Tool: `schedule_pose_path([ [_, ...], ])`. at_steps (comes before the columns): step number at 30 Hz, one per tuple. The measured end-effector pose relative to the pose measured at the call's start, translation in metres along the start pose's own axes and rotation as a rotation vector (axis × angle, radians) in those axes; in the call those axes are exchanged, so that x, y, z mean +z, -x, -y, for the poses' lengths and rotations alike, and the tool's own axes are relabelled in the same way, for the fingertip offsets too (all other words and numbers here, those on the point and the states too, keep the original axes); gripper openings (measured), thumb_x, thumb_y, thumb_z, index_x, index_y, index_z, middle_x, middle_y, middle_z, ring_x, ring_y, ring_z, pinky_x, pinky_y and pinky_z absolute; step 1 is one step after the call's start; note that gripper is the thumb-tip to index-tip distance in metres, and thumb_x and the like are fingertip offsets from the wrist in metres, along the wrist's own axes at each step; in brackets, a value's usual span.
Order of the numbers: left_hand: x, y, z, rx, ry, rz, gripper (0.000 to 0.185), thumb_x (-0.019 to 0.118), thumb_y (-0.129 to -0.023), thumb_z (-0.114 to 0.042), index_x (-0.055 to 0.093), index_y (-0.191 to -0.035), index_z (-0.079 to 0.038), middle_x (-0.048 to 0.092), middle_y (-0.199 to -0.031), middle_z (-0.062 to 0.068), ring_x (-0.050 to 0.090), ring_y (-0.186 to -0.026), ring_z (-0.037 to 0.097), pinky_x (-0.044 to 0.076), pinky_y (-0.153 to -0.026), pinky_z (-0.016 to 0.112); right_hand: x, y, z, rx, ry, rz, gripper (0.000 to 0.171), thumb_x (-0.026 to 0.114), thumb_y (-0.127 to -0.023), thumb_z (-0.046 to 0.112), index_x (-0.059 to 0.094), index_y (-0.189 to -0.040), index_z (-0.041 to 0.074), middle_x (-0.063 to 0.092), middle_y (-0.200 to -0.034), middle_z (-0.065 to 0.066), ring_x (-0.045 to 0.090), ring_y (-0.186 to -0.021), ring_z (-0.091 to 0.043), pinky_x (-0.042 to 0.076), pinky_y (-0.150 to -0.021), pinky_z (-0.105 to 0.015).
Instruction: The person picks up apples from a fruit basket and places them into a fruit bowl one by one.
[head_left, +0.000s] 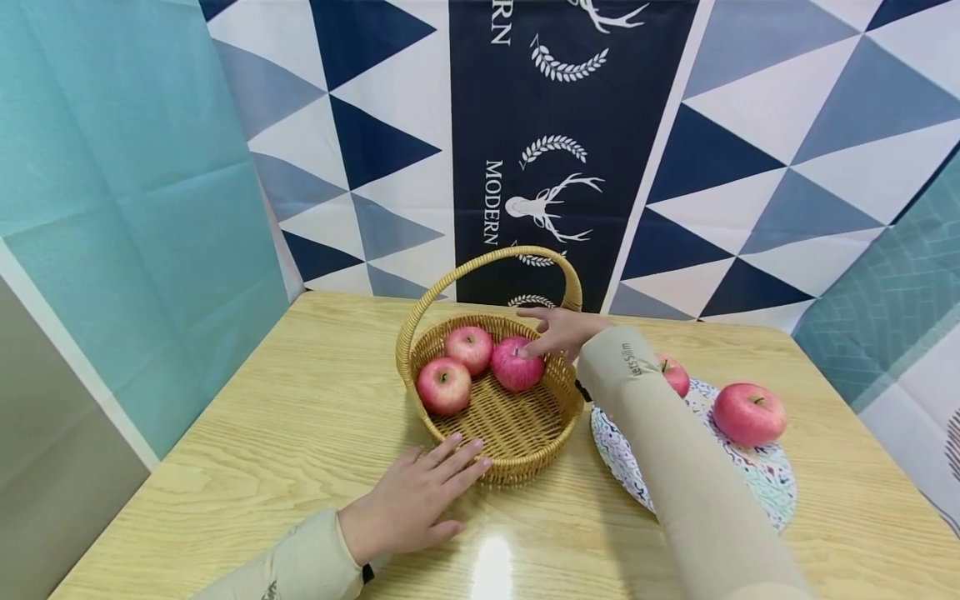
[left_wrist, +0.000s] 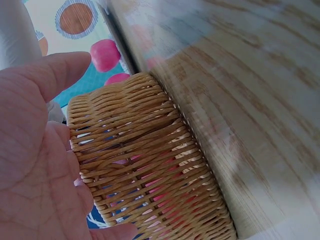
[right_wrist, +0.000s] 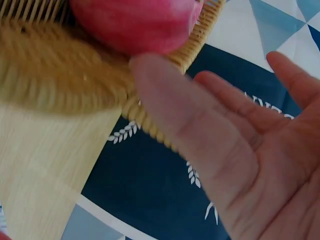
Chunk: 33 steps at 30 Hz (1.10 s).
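The left hand [head_left: 408, 508] lies flat against the wicker basket [head_left: 517, 450] to steady it, while the right hand [head_left: 562, 331], fingers loose, only touches the apple [head_left: 517, 364] inside.

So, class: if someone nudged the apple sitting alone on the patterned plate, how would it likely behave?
The apple looks round and smooth, so it would probably roll rather than slide. The plate seems nearly flat, so it might run off onto the table. Its glossy skin may be a bit slippery.
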<state>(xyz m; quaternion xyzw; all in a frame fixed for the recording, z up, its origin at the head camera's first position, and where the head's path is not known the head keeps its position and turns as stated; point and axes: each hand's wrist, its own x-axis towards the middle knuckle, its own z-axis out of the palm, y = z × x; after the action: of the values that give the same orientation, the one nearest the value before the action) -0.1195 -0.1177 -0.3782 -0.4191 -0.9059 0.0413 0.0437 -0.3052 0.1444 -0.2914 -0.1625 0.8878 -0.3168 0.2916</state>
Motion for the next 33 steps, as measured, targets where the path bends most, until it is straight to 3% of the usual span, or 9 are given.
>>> schedule_pose_path([
  [6,0.001,0.0,0.0,0.008,-0.001,-0.008,0.073,0.059,-0.091,-0.047,0.032,-0.151,-0.016,0.029,-0.156,0.004,0.028,-0.141,0.024,0.043,-0.096,0.047,0.011,-0.004,0.003,-0.021,-0.045,-0.027,0.083,0.065,-0.09,0.031,0.016,-0.154,0.011,0.024,-0.149,-0.03,0.032,-0.133,-0.043,0.04,-0.095,-0.06],
  [10,0.001,-0.001,0.001,0.007,0.0,0.0,0.073,0.059,-0.091,-0.047,0.032,-0.151,-0.016,0.029,-0.156,0.003,0.029,-0.141,0.023,0.043,-0.096,0.047,0.018,-0.009,0.003,-0.009,-0.1,-0.024,0.084,0.066,-0.09,0.028,0.015,-0.154,0.009,0.024,-0.15,-0.028,0.032,-0.134,-0.04,0.036,-0.102,-0.055],
  [19,0.0,0.0,0.002,0.004,0.013,0.006,0.072,0.059,-0.091,-0.046,0.033,-0.151,-0.016,0.028,-0.156,0.004,0.028,-0.141,0.023,0.042,-0.097,0.048,0.028,-0.02,0.004,0.036,-0.016,-0.062,0.082,0.07,-0.085,0.018,0.023,-0.152,0.007,0.032,-0.148,-0.022,0.044,-0.123,-0.033,0.048,-0.091,-0.046],
  [24,-0.002,0.0,0.002,-0.001,0.009,0.016,0.072,0.059,-0.091,-0.047,0.033,-0.15,-0.017,0.028,-0.156,0.003,0.028,-0.141,0.023,0.042,-0.097,0.048,0.034,-0.023,0.006,0.066,-0.04,-0.039,0.081,0.072,-0.081,0.01,0.029,-0.15,0.006,0.039,-0.141,-0.02,0.046,-0.116,-0.03,0.051,-0.084,-0.04],
  [33,0.002,0.0,0.001,0.003,-0.012,-0.007,0.072,0.06,-0.09,-0.048,0.034,-0.15,-0.017,0.029,-0.155,0.003,0.03,-0.14,0.023,0.043,-0.096,0.047,0.04,-0.029,0.0,0.075,-0.069,0.0,0.087,0.073,-0.082,0.013,0.022,-0.152,0.01,0.035,-0.141,-0.02,0.049,-0.112,-0.03,0.053,-0.078,-0.041],
])
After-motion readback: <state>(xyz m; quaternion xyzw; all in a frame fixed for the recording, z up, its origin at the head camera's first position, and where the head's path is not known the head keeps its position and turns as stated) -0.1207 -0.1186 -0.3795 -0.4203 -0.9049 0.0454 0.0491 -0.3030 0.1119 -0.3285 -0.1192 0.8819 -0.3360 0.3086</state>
